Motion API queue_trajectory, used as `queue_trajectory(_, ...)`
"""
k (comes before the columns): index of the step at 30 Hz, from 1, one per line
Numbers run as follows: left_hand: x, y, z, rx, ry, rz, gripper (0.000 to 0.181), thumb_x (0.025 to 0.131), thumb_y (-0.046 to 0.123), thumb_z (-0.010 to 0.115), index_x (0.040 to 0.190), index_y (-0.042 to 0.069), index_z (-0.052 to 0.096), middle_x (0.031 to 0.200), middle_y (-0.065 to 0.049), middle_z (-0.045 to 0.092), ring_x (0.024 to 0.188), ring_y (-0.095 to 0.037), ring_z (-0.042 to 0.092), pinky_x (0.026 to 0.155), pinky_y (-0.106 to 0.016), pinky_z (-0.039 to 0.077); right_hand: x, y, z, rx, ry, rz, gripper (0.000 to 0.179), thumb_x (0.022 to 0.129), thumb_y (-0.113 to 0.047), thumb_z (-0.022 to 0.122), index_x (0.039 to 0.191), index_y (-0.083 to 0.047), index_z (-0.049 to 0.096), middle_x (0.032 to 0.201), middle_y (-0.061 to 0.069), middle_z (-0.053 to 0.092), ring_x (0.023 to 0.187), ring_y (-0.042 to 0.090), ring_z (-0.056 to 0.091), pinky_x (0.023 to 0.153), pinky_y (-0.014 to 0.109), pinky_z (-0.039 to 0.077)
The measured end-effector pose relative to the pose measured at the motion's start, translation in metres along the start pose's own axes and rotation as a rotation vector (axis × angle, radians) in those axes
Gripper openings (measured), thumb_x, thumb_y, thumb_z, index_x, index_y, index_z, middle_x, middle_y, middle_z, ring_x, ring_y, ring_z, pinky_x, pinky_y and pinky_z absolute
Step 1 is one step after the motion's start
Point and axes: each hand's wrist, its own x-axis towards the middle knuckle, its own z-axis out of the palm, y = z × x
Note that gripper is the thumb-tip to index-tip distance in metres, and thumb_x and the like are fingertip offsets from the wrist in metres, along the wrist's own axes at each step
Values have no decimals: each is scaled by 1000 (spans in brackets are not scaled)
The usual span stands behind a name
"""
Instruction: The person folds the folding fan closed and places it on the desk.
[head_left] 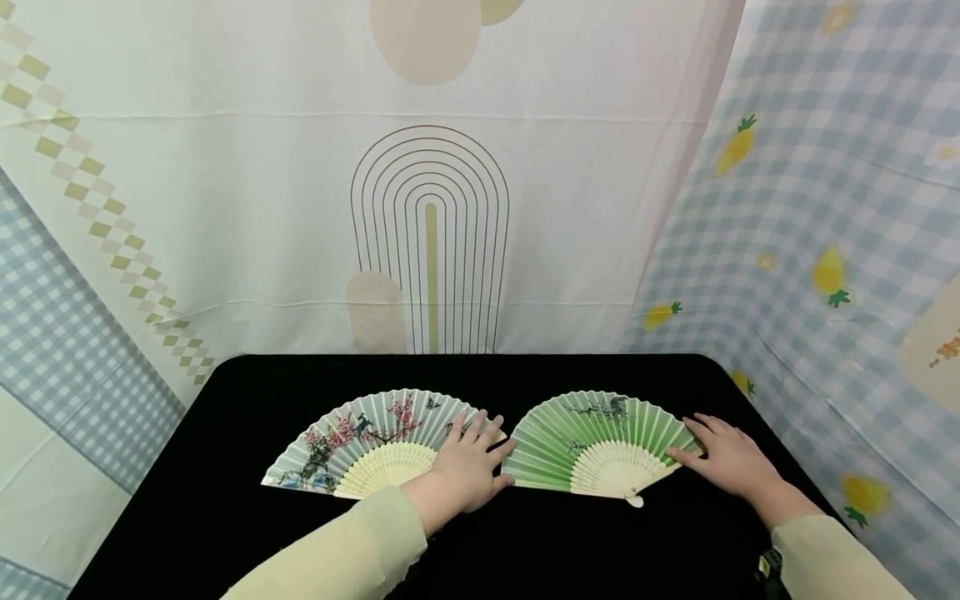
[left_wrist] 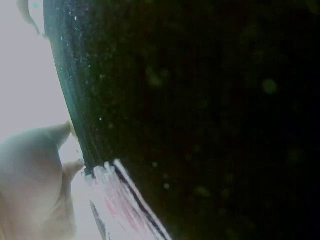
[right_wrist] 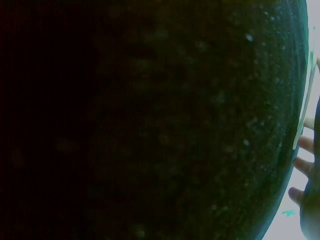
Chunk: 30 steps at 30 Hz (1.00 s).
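Note:
Two folding fans lie spread on a black-covered table (head_left: 525, 550). The left one, a pale grey fan (head_left: 352, 437), carries pink blossoms and cream ribs; the right one, a green fan (head_left: 547, 442), has a dark painted branch and cream ribs. My left hand (head_left: 468, 467) lies with fingers spread over the right end of the grey fan, its thumb side beside the green fan's left edge. At the green fan's right edge rests my right hand (head_left: 731, 458), fingers extended, thumb and fingertips at the rim. In the left wrist view, part of the blossom fan (left_wrist: 122, 205) shows blurred.
A white curtain (head_left: 262, 208) with arch and oval prints hangs behind the table. Blue checked cloth (head_left: 810, 192) with pineapple prints hangs along the right side, and more checked cloth (head_left: 67, 333) hangs at the left. A dark band (head_left: 770, 567) sits at my right sleeve.

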Motion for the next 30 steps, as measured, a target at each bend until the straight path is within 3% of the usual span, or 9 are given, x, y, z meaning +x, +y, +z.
queue_trajectory(4,1,1,1,5,9,-12,64,100,65,32,157,35,30,165,-4,15,151,-31,9,122,-55,9,-1,2,-1,40,4,-6,83,96,-62,52,146,3,44,149,32,36,132,55,34,97,76,31)
queue_trajectory(13,3,0,8,4,36,-3,65,100,66,31,157,36,29,166,-4,14,151,-33,7,121,-57,7,-4,1,-6,245,-29,36,76,101,-54,49,149,4,39,152,35,25,132,60,26,93,79,31)
queue_trajectory(19,4,-2,10,-8,41,11,65,99,66,32,157,36,29,165,-5,15,151,-34,8,121,-57,8,-4,-2,-8,302,-22,71,74,102,-52,48,147,6,38,151,37,23,130,61,28,90,75,37)
queue_trajectory(24,3,-3,10,-22,34,8,65,99,66,33,157,36,29,166,-5,13,151,-34,6,121,-57,7,-4,-6,-12,344,17,86,72,102,-51,50,145,7,42,147,37,30,129,58,33,91,71,40)
queue_trajectory(30,1,-2,8,-25,33,4,65,99,66,33,157,36,29,166,-4,14,151,-33,7,121,-56,8,-5,-7,-16,366,70,109,70,101,-52,51,142,4,47,141,34,42,118,51,48,82,61,49)
